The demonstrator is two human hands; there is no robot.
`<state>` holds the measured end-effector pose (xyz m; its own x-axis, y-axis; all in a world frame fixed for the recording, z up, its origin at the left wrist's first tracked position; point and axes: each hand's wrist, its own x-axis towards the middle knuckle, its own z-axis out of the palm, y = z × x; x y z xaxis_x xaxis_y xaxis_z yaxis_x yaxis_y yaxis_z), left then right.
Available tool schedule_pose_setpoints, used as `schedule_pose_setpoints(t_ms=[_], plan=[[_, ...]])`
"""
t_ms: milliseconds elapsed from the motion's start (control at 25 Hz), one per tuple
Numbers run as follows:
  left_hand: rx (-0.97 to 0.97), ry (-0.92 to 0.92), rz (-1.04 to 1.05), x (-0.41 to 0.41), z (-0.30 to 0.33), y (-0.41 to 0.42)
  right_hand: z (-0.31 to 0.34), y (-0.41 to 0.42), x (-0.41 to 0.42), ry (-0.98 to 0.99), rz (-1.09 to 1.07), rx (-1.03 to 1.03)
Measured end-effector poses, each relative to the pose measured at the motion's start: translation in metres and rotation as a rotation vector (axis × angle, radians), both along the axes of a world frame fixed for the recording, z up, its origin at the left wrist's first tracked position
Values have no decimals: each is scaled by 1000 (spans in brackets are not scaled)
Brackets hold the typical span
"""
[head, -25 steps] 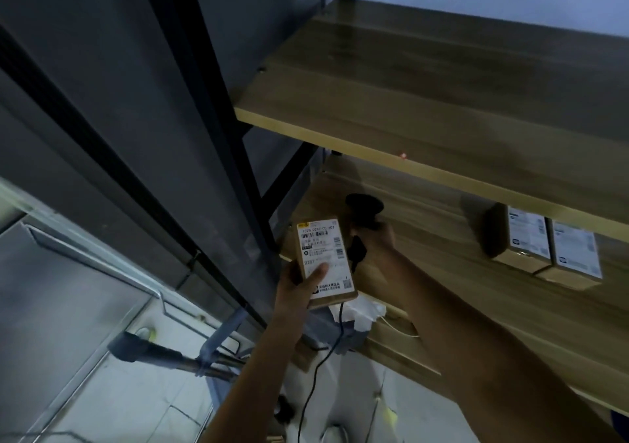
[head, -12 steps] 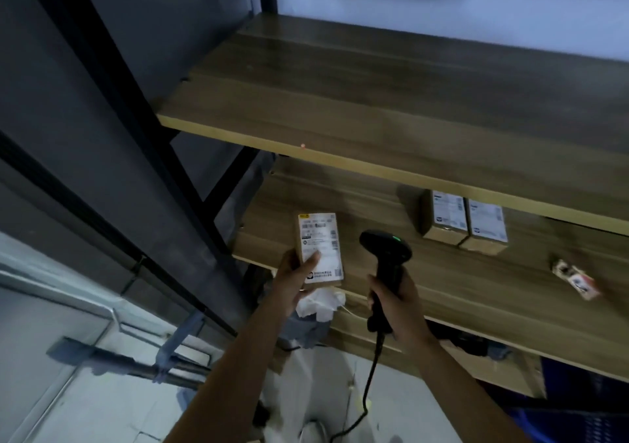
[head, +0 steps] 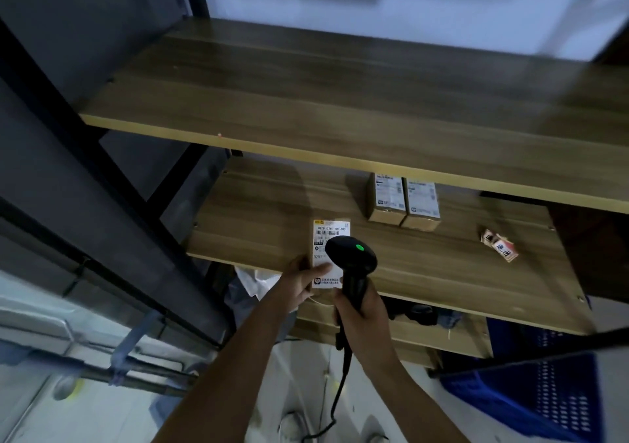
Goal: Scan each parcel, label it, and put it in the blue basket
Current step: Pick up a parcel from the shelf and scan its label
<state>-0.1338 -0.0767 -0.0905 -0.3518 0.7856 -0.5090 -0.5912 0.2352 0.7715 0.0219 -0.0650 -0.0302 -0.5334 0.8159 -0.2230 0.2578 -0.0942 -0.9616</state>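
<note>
My left hand grips a small brown parcel with a white shipping label, held upright in front of the middle shelf. My right hand grips a black corded barcode scanner whose head overlaps the parcel's label; a green light glows on top of it. Two more labelled parcels stand side by side further back on the middle shelf. A blue perforated basket sits low at the right, partly cut off by the frame.
A wooden shelf unit with black posts fills the view: an upper board and a middle board. A small printed box lies on the middle board at the right. Lower shelves hold dark clutter. White cloth hangs below my left hand.
The scanner has moved left and up until its head covers part of the parcel's label. The view has shifted right, bringing the blue basket into sight.
</note>
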Motion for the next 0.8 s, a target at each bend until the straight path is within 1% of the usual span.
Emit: schedule_pose_setpoints(t_ms=[200, 400, 600, 800], plan=[[-110, 57, 10, 14, 6, -5, 4, -10, 1, -14, 35, 22], [-116, 69, 34, 16, 9, -9, 4, -16, 3, -19, 31, 29], [-68, 53, 53, 16, 7, -17, 5, -19, 2, -1, 32, 20], [-122, 85, 57, 12, 3, -15, 8, -21, -1, 4, 44, 5]])
